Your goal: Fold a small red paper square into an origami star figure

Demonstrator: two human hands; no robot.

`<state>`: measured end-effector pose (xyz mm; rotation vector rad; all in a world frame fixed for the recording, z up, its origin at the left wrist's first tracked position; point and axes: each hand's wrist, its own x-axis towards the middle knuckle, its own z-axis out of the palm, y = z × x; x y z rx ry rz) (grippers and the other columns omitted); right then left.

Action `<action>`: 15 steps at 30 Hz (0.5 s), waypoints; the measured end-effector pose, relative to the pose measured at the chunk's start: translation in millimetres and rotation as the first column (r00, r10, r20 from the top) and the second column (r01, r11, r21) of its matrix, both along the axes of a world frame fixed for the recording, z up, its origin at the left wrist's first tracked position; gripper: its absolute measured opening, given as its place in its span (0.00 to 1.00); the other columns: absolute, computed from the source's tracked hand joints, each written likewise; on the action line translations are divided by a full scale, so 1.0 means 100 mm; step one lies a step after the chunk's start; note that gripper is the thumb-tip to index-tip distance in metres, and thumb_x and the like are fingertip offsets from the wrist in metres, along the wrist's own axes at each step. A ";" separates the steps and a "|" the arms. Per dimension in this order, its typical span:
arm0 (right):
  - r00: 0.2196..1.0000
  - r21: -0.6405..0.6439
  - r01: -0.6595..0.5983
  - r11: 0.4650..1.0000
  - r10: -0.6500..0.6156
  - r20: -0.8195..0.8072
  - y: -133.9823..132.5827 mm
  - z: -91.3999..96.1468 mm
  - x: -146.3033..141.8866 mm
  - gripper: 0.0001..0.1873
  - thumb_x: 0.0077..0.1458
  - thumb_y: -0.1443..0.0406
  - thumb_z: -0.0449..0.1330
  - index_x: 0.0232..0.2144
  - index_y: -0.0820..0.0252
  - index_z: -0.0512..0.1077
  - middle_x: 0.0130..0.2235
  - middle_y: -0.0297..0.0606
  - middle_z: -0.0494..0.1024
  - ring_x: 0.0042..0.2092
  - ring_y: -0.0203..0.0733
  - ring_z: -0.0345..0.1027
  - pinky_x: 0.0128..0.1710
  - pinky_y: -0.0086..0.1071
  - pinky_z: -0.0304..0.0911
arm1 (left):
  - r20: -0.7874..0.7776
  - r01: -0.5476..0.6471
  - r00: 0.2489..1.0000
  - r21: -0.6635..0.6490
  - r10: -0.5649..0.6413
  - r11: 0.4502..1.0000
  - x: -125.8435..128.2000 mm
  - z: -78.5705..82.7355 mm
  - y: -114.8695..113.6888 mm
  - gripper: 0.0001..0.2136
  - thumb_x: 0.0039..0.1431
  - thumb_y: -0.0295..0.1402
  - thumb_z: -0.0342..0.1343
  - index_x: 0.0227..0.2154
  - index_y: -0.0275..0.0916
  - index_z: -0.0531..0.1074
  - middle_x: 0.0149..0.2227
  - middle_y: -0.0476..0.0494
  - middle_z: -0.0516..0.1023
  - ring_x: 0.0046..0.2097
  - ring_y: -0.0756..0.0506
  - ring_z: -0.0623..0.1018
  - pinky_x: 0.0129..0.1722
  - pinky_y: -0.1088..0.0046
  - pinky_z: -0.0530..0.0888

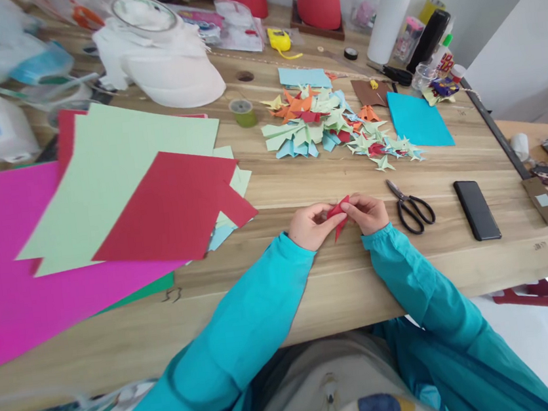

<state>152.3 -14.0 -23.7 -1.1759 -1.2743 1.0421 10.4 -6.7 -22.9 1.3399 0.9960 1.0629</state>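
Observation:
A small folded piece of red paper (pixel 338 214) is pinched between my two hands, just above the wooden table (pixel 283 283). My left hand (pixel 309 226) grips it from the left with thumb and fingers closed. From the right, my right hand (pixel 366 213) pinches its upper edge. One pointed end of the paper hangs down between the hands. Behind them lies a pile of folded paper shapes (pixel 312 125) in green, orange, red and blue. Black-handled scissors (pixel 410 206) rest to the right of my right hand.
Large sheets of red paper (pixel 170 207), pale green paper (pixel 115 164) and magenta paper (pixel 20 234) overlap at left. A black phone (pixel 477 209) lies at right. Blue paper (pixel 420 117), a tape roll (pixel 242 113), a white cap (pixel 175 78) and a paper-towel roll (pixel 387 21) stand farther back.

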 end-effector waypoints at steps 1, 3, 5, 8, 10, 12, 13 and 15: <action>1.000 0.002 0.002 1.000 -0.002 0.001 0.00 0.00 0.00 0.15 0.43 0.53 0.62 0.22 0.59 0.74 0.24 0.35 0.72 0.27 0.35 0.66 0.28 0.30 0.63 | 0.000 -0.008 1.000 -0.002 0.008 1.000 0.00 -0.01 0.00 0.10 0.42 0.38 0.62 0.26 0.37 0.75 0.27 0.46 0.78 0.27 0.48 0.75 0.28 0.72 0.72; 1.000 -0.015 0.011 1.000 -0.011 0.006 0.00 0.00 0.00 0.16 0.43 0.52 0.62 0.22 0.59 0.74 0.23 0.35 0.72 0.26 0.34 0.65 0.26 0.30 0.63 | 0.003 -0.017 1.000 -0.022 0.017 1.000 0.00 -0.03 0.01 0.10 0.42 0.39 0.62 0.25 0.37 0.76 0.25 0.46 0.78 0.26 0.48 0.75 0.27 0.72 0.73; 1.000 -0.032 0.026 0.999 -0.026 0.010 0.01 -0.01 0.00 0.16 0.43 0.52 0.62 0.21 0.59 0.74 0.22 0.34 0.71 0.24 0.33 0.63 0.24 0.29 0.61 | 0.001 -0.007 1.000 -0.047 0.007 0.999 0.00 -0.05 0.01 0.10 0.42 0.39 0.62 0.25 0.37 0.76 0.23 0.46 0.78 0.24 0.49 0.75 0.25 0.72 0.72; 1.000 -0.007 0.029 1.000 -0.029 -0.004 0.01 -0.03 0.00 0.15 0.43 0.53 0.62 0.21 0.60 0.74 0.21 0.33 0.70 0.22 0.31 0.61 0.22 0.27 0.60 | -0.018 0.007 1.000 -0.054 -0.008 0.999 -0.01 -0.04 0.01 0.10 0.43 0.39 0.62 0.23 0.36 0.76 0.21 0.46 0.77 0.22 0.49 0.74 0.24 0.73 0.71; 0.999 0.013 0.022 1.000 -0.021 -0.026 0.01 -0.04 0.00 0.13 0.44 0.55 0.63 0.21 0.60 0.74 0.21 0.33 0.70 0.22 0.30 0.60 0.22 0.27 0.59 | -0.027 0.011 1.000 -0.046 -0.013 0.999 -0.01 -0.03 0.00 0.10 0.44 0.38 0.61 0.22 0.36 0.76 0.20 0.46 0.77 0.22 0.50 0.73 0.23 0.74 0.70; 0.999 0.013 0.017 1.000 -0.016 -0.048 0.01 -0.05 0.01 0.13 0.44 0.56 0.63 0.21 0.61 0.74 0.21 0.33 0.70 0.21 0.29 0.60 0.21 0.26 0.57 | -0.036 0.015 0.999 -0.043 -0.017 0.999 -0.02 -0.01 0.00 0.10 0.44 0.38 0.61 0.22 0.35 0.76 0.20 0.47 0.76 0.22 0.50 0.73 0.23 0.74 0.70; 0.998 0.006 0.017 1.000 -0.016 -0.055 0.01 -0.05 0.01 0.13 0.43 0.56 0.63 0.22 0.61 0.74 0.21 0.33 0.70 0.21 0.29 0.59 0.20 0.26 0.57 | -0.042 0.016 0.999 -0.043 -0.018 0.999 -0.02 -0.01 0.00 0.10 0.44 0.38 0.61 0.22 0.35 0.76 0.19 0.47 0.76 0.22 0.50 0.73 0.23 0.75 0.70; 0.998 -0.011 0.017 1.000 -0.018 -0.062 0.02 -0.06 0.01 0.14 0.43 0.55 0.63 0.22 0.61 0.74 0.21 0.32 0.70 0.20 0.29 0.59 0.20 0.25 0.56 | -0.045 0.015 0.999 -0.050 -0.017 0.999 -0.02 0.00 0.01 0.09 0.43 0.38 0.61 0.21 0.35 0.76 0.20 0.47 0.77 0.22 0.51 0.73 0.23 0.75 0.70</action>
